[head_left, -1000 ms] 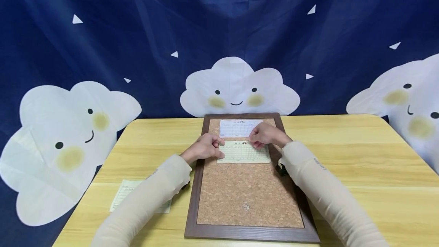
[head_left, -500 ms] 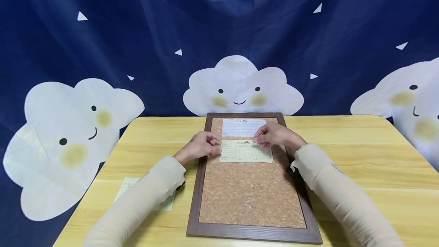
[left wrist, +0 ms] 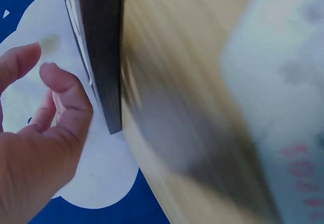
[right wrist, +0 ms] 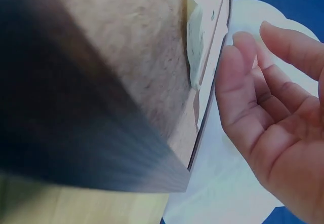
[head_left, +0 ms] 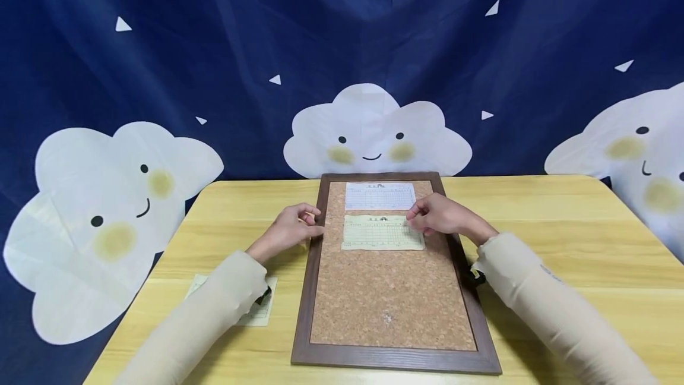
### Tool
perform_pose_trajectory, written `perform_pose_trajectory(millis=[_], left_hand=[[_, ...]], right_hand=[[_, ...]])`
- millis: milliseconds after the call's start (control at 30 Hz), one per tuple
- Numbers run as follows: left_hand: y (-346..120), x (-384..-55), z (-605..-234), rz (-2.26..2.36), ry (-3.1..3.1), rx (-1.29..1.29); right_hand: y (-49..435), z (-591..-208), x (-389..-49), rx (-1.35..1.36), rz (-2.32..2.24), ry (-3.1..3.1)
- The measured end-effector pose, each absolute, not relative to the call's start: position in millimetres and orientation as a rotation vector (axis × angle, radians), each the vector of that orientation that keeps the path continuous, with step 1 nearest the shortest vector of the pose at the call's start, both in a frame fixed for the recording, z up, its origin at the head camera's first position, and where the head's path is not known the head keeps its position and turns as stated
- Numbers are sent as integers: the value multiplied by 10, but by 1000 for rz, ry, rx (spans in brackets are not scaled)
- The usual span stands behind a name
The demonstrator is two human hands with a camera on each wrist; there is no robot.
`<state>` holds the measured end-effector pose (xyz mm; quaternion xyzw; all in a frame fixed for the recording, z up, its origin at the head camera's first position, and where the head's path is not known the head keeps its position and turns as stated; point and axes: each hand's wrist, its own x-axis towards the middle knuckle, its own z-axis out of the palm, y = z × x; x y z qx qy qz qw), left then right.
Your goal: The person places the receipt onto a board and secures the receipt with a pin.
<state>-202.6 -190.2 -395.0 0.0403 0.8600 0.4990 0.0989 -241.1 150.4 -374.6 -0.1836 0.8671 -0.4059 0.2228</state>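
Note:
A pale yellow printed slip lies on a cork board with a dark brown wooden frame. Just above it on the cork is a white printed slip. My right hand hovers at the yellow slip's upper right corner. Thumb and fingertips of that right hand stand apart in the right wrist view, with nothing between them. Beside the board's left frame edge, my left hand has loosely bent fingers. The left wrist view shows that left hand holding nothing. A small dark spot marks each slip's top edge, too small to identify.
Another pale yellow slip rests on the wooden table at the left, partly under my left sleeve. Behind the table hangs a dark blue curtain printed with smiling white clouds.
My left hand has let go of the yellow slip's left edge and moved left, off the slip. My right hand has drawn slightly right. The yellow slip stays on the cork.

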Motion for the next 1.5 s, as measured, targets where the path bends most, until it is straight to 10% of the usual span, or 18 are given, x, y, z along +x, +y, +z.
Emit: perform_pose_trajectory(millis=[1500], left_hand=[[-2521,-1531,-3949,1466,2468,140]], right_hand=[[2199,-3919,-1811,-574,-1216,2486]])
